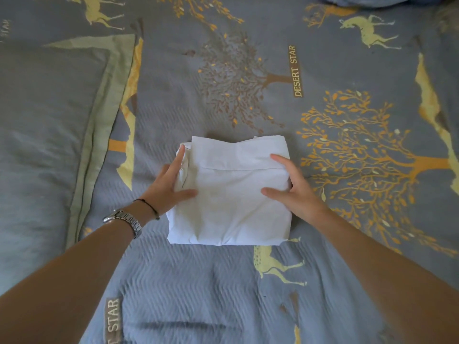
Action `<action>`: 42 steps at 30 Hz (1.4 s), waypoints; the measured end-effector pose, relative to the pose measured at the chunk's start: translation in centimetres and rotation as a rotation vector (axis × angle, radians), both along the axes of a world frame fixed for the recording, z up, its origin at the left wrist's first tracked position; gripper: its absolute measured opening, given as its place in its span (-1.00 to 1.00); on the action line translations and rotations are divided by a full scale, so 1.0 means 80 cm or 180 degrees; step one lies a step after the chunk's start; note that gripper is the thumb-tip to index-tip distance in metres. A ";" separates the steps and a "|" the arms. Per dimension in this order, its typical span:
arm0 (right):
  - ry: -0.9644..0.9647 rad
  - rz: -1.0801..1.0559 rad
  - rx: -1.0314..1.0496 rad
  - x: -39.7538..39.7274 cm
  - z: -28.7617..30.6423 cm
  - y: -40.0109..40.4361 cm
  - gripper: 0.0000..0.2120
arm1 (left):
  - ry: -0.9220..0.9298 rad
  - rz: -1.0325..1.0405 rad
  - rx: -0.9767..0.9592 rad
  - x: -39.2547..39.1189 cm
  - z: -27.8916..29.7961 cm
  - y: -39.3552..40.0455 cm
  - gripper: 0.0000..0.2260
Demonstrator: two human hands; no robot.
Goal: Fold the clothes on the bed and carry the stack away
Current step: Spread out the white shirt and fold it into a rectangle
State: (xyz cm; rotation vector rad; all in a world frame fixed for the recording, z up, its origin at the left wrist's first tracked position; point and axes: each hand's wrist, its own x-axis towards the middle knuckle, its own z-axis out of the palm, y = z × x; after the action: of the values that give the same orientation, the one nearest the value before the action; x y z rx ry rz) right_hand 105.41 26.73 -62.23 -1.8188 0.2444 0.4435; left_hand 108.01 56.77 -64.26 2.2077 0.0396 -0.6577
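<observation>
A white folded garment [231, 194] lies as a compact square bundle in the middle of the bed. My left hand [169, 186] rests against its left side, index finger stretched along the edge and thumb lying on top. My right hand [289, 187] holds the right side, thumb and index finger spread over the top surface while the other fingers wrap round the right edge. Both hands frame the bundle from either side. A metal watch and a thin black cord are on my left wrist.
The bed is covered by a grey-blue quilt [248, 294] printed with orange trees and yellow deer. A matching pillow [49, 125] with a green border lies at the left. A blue fabric item [377, 0] shows at the top edge.
</observation>
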 end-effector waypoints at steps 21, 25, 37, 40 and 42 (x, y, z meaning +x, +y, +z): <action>-0.0621 -0.0019 -0.0784 -0.107 0.133 -0.046 -0.27 | 0.0038 -0.0050 -0.0332 -0.095 0.150 -0.077 -0.48; -0.0766 -0.0241 -0.0870 -0.142 0.186 -0.083 -0.27 | 0.0052 -0.0177 -0.0612 -0.106 0.198 -0.120 -0.48; -0.0575 -0.0912 -0.1168 -0.291 0.294 -0.298 -0.29 | -0.0363 -0.1057 -0.0774 -0.174 0.284 -0.351 -0.47; -0.0545 -0.0961 -0.1252 -0.312 0.299 -0.367 -0.29 | -0.0376 -0.1089 -0.0859 -0.191 0.290 -0.422 -0.47; -0.0519 -0.0974 -0.1273 -0.320 0.297 -0.416 -0.29 | -0.0370 -0.1093 -0.0851 -0.199 0.292 -0.471 -0.48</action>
State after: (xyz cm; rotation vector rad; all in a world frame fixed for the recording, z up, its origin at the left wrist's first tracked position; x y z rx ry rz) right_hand 79.79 -6.58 -38.46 -2.1482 0.5182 0.0281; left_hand 92.06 19.12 -40.88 2.0033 -0.4701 -0.6742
